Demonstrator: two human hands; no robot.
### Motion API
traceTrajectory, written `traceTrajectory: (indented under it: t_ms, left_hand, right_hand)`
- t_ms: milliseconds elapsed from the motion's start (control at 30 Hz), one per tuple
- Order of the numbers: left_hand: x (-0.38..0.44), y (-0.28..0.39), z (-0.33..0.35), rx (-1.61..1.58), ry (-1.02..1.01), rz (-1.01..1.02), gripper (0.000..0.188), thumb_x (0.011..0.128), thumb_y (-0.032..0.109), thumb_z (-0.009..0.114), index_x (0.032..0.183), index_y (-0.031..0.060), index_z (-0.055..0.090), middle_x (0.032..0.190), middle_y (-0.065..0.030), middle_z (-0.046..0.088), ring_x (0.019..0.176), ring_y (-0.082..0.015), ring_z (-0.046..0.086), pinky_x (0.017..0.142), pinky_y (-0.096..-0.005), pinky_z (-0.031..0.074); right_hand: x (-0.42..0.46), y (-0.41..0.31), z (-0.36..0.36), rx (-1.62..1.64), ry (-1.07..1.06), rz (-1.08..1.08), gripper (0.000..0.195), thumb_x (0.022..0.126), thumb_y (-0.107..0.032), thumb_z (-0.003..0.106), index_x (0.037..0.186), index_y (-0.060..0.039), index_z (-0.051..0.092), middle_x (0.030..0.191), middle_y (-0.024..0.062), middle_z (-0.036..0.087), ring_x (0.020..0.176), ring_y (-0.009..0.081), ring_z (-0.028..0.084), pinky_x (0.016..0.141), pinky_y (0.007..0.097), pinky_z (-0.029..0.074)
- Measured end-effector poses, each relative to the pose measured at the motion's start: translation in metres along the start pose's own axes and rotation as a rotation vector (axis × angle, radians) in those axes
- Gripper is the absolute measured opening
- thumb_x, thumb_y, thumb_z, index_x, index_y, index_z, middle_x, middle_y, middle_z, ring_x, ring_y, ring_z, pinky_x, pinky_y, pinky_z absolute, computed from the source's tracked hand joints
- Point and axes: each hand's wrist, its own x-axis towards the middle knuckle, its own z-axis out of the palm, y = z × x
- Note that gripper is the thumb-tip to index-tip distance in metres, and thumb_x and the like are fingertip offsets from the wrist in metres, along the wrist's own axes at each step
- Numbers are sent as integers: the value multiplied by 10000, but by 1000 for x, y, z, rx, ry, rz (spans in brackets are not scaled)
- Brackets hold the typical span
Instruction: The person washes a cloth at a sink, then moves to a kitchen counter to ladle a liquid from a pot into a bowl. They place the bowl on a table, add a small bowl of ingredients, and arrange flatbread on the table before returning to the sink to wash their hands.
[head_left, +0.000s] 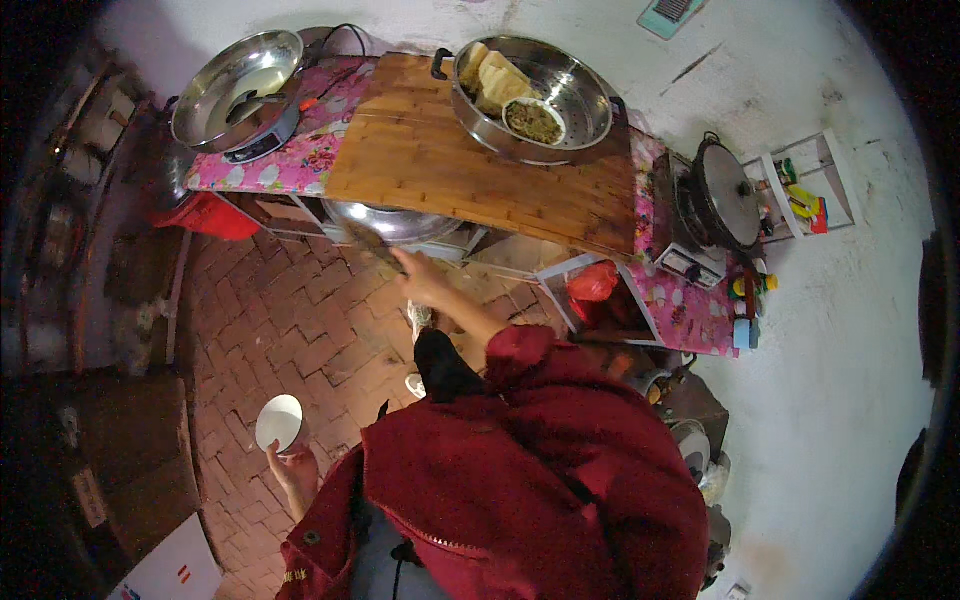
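Note:
My left hand (294, 463) grips a white bowl (280, 420) by its rim, with the thumb against it, low on the left above the brick floor. Its pale inside faces me. My right hand (420, 277) is closed around the handle of a flat utensil (369, 241), too blurred to name exactly, at the front edge of a wooden board (480, 180). On that board sits a metal steamer (570, 82) with perforated base. Inside it lie folded pieces of pale yellow food (496, 79) and a small white bowl of chopped greenish-brown food (534, 122).
A metal pan (217, 90) holding pale liquid and a dark ladle stands on an electric cooker (262, 144) at left. On the right is a lidded pan (727, 195) on a stove. Red bags (592, 283) fill a cubby below the counter. Dark cabinets (112, 442) line the left.

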Motion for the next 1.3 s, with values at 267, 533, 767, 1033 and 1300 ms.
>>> traceTrajectory:
  t_ms: [267, 533, 767, 1033, 1300]
  left_hand:
    - [53, 7, 12, -128, -80, -35, 530, 712, 266, 671, 1150, 36, 480, 948, -45, 556, 713, -143, 545, 614, -254, 500]
    - [38, 15, 69, -143, 71, 36, 519, 690, 307, 685, 1115, 55, 527, 931, -41, 571, 805, -152, 536, 668, -274, 459]
    - [57, 27, 125, -211, 194, -7, 544, 684, 300, 681, 1132, 47, 505, 937, -70, 573, 734, -167, 539, 615, -267, 470]
    - [75, 49, 213, -186, 132, -31, 533, 684, 287, 681, 1124, 43, 507, 894, -53, 571, 734, -154, 519, 612, -254, 454]
    - [73, 45, 230, -270, 242, -42, 523, 701, 292, 659, 1138, 48, 507, 932, -37, 586, 754, -155, 529, 637, -251, 430]
  right_hand:
    - [33, -37, -5, 29, -57, -191, 553, 854, -172, 572, 1363, -141, 358, 1247, 193, 471, 1150, 349, 462, 950, 408, 378]
    - [173, 59, -66, -107, 523, 40, 473, 823, -158, 550, 1274, -60, 448, 1218, 174, 536, 1086, 300, 538, 890, 404, 435]
    - [211, 21, 30, 142, -82, -162, 464, 796, -153, 570, 1253, -97, 510, 1143, 137, 594, 1090, 295, 537, 883, 386, 443]
    - [264, -10, 15, 344, 327, -162, 494, 870, -161, 553, 1308, -78, 338, 1125, 156, 512, 930, 253, 548, 781, 371, 465]
    - [414, -34, -96, 1182, 973, 632, 554, 881, -182, 568, 1339, -43, 288, 1322, 120, 403, 1144, 260, 442, 926, 377, 401]
